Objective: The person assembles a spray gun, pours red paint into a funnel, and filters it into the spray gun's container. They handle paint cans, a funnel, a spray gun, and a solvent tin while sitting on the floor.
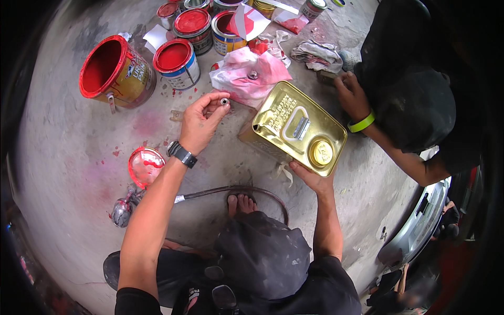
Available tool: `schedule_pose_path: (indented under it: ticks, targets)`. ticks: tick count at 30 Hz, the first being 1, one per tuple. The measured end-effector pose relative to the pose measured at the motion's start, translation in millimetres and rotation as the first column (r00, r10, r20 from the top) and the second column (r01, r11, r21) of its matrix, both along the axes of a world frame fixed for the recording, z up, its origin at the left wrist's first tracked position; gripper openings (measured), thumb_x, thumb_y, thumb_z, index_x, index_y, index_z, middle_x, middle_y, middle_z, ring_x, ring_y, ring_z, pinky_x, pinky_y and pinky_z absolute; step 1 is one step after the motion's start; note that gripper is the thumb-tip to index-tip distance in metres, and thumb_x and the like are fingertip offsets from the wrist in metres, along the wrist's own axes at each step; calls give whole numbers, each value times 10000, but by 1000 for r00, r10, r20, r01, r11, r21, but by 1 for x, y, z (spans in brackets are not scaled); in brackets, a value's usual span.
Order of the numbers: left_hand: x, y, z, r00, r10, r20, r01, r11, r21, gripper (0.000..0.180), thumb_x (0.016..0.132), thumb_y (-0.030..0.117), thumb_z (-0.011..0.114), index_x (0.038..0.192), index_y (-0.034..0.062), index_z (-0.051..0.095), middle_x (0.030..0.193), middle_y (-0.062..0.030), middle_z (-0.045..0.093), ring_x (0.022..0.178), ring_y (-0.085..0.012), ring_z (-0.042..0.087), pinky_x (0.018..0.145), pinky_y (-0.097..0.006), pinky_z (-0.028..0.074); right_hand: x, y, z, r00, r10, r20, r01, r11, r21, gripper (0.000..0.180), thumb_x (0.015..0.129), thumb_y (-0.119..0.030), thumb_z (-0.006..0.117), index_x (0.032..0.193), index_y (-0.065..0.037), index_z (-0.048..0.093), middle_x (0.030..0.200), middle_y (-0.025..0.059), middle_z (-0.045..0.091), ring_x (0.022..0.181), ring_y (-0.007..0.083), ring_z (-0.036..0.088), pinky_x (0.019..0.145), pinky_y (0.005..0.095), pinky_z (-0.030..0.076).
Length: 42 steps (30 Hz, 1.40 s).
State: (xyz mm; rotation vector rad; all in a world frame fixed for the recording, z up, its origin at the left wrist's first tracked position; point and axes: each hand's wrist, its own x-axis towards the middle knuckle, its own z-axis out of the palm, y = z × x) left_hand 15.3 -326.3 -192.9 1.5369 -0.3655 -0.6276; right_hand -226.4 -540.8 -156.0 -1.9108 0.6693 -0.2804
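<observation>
My left hand (pixel 202 118), with a dark watch on the wrist, pinches a small metal fitting (pixel 224 101) with a round hole in its end. My right hand (pixel 316 178) grips the near right side of a rectangular gold tin can (pixel 278 126). The can is tilted, so its top faces up, with a folded handle and a round gold cap (pixel 322 152) seated on it. Just beyond both hands lies a pink-stained cloth (pixel 247 73) with a small metal part (pixel 253 75) on it.
Open red paint cans (pixel 173 55) and a large paint bucket (pixel 122 73) stand at the far left. Left of my forearm are a red-smeared lid (pixel 146 167) and a spray gun (pixel 123 210) with a hose (pixel 231 190). A co-worker's hand (pixel 352 94) is close at right, near a folded rag (pixel 317 55).
</observation>
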Motion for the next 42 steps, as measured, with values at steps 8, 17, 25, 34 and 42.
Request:
schedule_pose_path:
  ticks: [8, 17, 25, 34, 42]
  targets:
    - [18, -34, -14, 997, 68, 39, -68, 998, 5, 247, 925, 82, 706, 1169, 38, 692, 965, 25, 678, 834, -22, 593, 726, -198, 481, 53, 24, 66, 980, 43, 194, 35, 925, -378, 1194, 615, -241, 917, 1525, 26, 192, 1410, 189, 389, 1284, 307, 445, 1072, 427, 372]
    - [30, -53, -27, 991, 48, 121, -51, 998, 24, 254, 906, 108, 719, 1156, 65, 715, 849, 55, 631, 761, -24, 561, 679, -206, 472, 82, 19, 81, 996, 85, -24, -74, 651, -756, 1175, 611, -215, 879, 1545, 17, 203, 1291, 225, 442, 1156, 385, 479, 981, 464, 404]
    - [35, -62, -39, 989, 8, 146, -20, 997, 80, 246, 896, 86, 697, 1140, 78, 726, 820, 50, 625, 737, -36, 560, 677, -217, 474, 103, 23, 84, 992, 42, -116, -120, 559, -821, 1205, 605, -236, 895, 1563, -1, 203, 1305, 236, 453, 1162, 395, 477, 983, 478, 392]
    - [44, -62, -51, 982, -16, 191, -1, 996, 89, 251, 889, 44, 664, 1126, 86, 734, 857, 19, 671, 754, -52, 600, 696, -231, 502, 120, 30, 75, 982, 45, -186, -181, 533, -826, 1216, 599, -248, 904, 1572, -29, 209, 1318, 243, 447, 1176, 398, 464, 981, 496, 358]
    - [46, -65, -52, 989, -25, 144, 9, 994, 107, 259, 883, 27, 663, 1128, 78, 728, 894, -1, 697, 796, -67, 639, 740, -239, 530, 130, 31, 70, 979, 80, -188, -202, 507, -838, 1182, 614, -276, 904, 1562, -30, 243, 1306, 237, 465, 1165, 391, 477, 958, 488, 364]
